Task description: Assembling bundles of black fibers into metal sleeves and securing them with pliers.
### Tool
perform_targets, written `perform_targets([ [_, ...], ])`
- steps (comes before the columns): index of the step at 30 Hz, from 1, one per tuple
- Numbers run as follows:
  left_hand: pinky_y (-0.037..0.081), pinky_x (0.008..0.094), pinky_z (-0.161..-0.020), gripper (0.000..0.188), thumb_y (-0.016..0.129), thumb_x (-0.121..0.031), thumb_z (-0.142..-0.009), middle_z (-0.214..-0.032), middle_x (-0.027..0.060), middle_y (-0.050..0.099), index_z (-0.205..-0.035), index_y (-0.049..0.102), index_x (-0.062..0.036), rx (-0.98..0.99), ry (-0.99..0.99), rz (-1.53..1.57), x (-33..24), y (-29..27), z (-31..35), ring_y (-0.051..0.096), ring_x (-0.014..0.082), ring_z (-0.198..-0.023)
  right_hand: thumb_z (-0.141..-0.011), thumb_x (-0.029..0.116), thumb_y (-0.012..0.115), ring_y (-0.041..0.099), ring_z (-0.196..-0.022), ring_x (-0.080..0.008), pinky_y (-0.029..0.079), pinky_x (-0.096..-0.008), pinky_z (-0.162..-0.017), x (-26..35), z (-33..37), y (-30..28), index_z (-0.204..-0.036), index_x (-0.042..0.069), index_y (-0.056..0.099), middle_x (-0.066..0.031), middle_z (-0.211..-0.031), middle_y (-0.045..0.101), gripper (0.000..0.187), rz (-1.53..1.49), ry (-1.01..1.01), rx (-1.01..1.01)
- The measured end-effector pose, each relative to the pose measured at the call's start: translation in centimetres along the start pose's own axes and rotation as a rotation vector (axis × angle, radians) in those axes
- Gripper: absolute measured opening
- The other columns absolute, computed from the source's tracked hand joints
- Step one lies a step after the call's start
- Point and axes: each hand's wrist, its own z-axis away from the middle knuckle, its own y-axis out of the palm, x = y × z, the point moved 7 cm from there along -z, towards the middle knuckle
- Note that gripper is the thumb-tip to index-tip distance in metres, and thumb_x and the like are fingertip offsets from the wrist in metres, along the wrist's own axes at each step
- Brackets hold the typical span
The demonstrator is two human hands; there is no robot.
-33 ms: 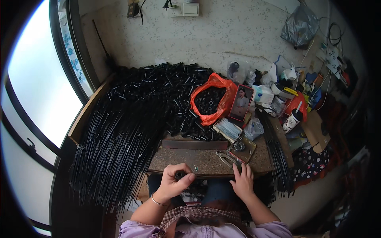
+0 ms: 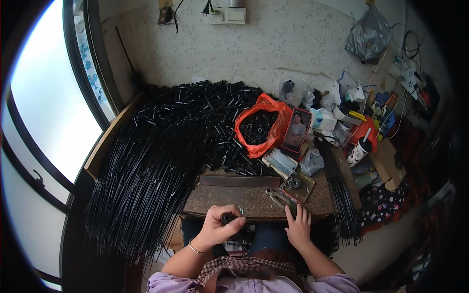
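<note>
In my left hand [image 2: 221,228] is a short black hollow tube [image 2: 227,218]. My fingers are wrapped round it, and its round open end points up. My right hand [image 2: 298,227] rests at the front edge of the wooden table [image 2: 254,199], fingers stretched out and apart. Just beyond those fingertips lie metal pliers [image 2: 277,197]; I cannot tell whether they touch. A long dark flat bar [image 2: 239,181] lies across the table in front of my hands. Behind it spreads a heap of black tubular parts [image 2: 195,105].
Many thin black rods [image 2: 141,190] hang over the table's left front; another bundle [image 2: 339,195] lies at the right. A red plastic bag [image 2: 278,128] holds black rings. Beside it are a propped phone [image 2: 297,129], white ties [image 2: 282,161], a small tray [image 2: 304,189] and a cup [image 2: 359,151].
My left hand has shifted slightly to the right and toward me with the black tube. My right hand stays near the pliers, almost unmoved. The view has tilted a little.
</note>
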Motion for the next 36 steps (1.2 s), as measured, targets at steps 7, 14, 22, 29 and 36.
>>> perform_targets([
  [7,0.032,0.0203,-0.046,0.042,0.053,-0.038,-0.085,-0.055,-0.0005,0.049,-0.096,0.059,0.0018,0.186,0.055,0.109,0.4,1.9,-0.5,0.042,0.0048,-0.049,-0.07,0.003,0.065,0.05,-0.097,-0.0163,0.043,-0.0326,-0.078,0.4,2.7,8.7,-0.103,0.004,0.052,-0.0128,-0.109,0.049,0.035,-1.627,0.664,0.77],
  [14,0.022,0.0176,-0.041,0.06,0.034,-0.045,-0.091,-0.052,-0.0021,0.043,-0.114,0.051,0.0083,-0.302,-0.018,0.127,0.3,-4.1,-0.7,0.03,0.0027,-0.043,-0.064,0.014,0.072,0.047,-0.097,-0.0257,0.037,-0.0377,-0.082,4.1,-2.5,-11.4,-0.076,0.007,0.062,-0.0084,-0.102,0.052,0.017,-1.139,-0.365,0.03],
  [22,0.022,0.0159,-0.043,0.051,0.039,-0.04,-0.09,-0.062,-0.0034,0.047,-0.112,0.056,0.0029,-0.293,0.023,0.11,-0.4,-3.5,0.2,0.032,0.0016,-0.046,-0.056,0.017,0.072,0.046,-0.1,-0.0326,0.034,-0.0442,-0.083,5.3,-2.1,-16.8,-0.073,0.008,0.064,-0.0017,-0.101,0.055,0.021,-0.411,-0.475,-0.363],
  [29,0.028,0.0183,-0.047,0.043,0.039,-0.032,-0.092,-0.056,-0.0054,0.04,-0.114,0.056,0.0005,-0.244,0.212,0.016,-2.4,-4.0,0.8,0.034,0.0024,-0.05,-0.09,0.025,0.05,0.064,-0.073,-0.0313,0.052,-0.0334,-0.057,6.6,0.6,-8.1,-0.103,-0.011,0.052,-0.0272,-0.093,0.058,0.038,-2.156,-0.104,0.932],
  [36,0.025,0.0193,-0.048,0.051,0.05,-0.04,-0.085,-0.056,-0.0041,0.043,-0.103,0.06,0.0068,-0.134,0.077,0.06,-1.9,-1.5,-0.7,0.034,0.0037,-0.051,-0.08,0.014,0.062,0.061,-0.063,-0.0248,0.049,-0.0292,-0.056,10.5,1.1,-6.0,-0.101,0.001,0.047,-0.0181,-0.084,0.06,0.029,-1.768,-0.132,1.256],
])
